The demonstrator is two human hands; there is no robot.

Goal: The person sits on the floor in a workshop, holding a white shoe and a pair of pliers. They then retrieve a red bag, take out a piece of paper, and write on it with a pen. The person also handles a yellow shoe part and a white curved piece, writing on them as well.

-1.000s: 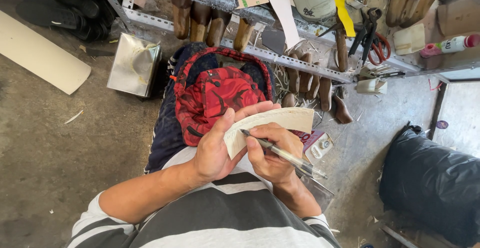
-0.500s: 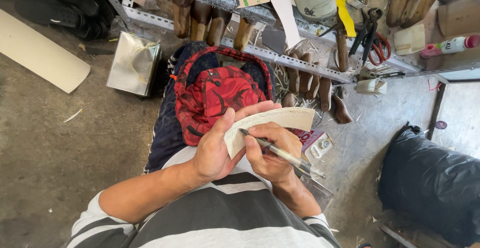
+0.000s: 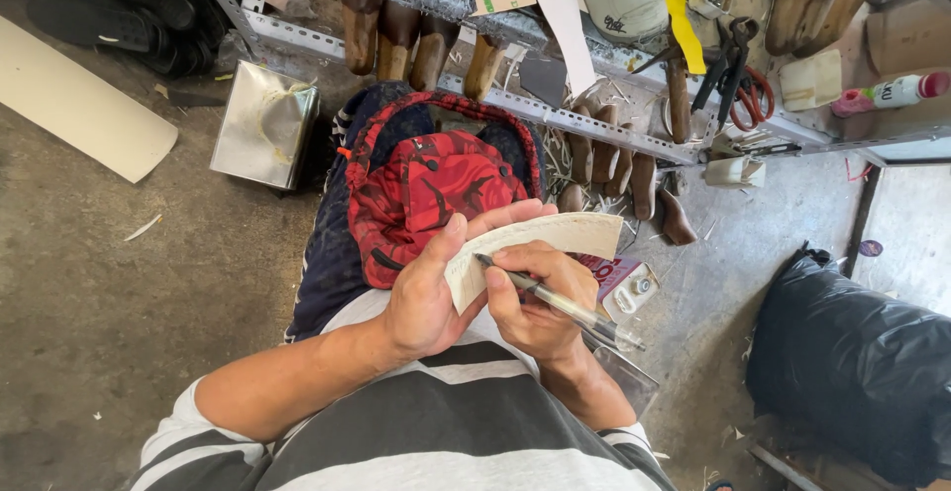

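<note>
as before, left hand [image 3: 428, 298] grips the pale strip [image 3: 555, 238]; right hand [image 3: 535, 303] pinches the pen [image 3: 555, 300], unmoved.

The left hand [image 3: 426, 298] hides the pale strip's [image 3: 555, 238] near end, and the pen [image 3: 555, 298] tip is perhaps touching it.

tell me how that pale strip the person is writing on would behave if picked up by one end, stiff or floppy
Probably semi-stiff: the pale strip juts past the left hand without drooping. It curves gently, so it likely flexes. It looks thin, so probably light. The right hand presses a pen on it.
</note>
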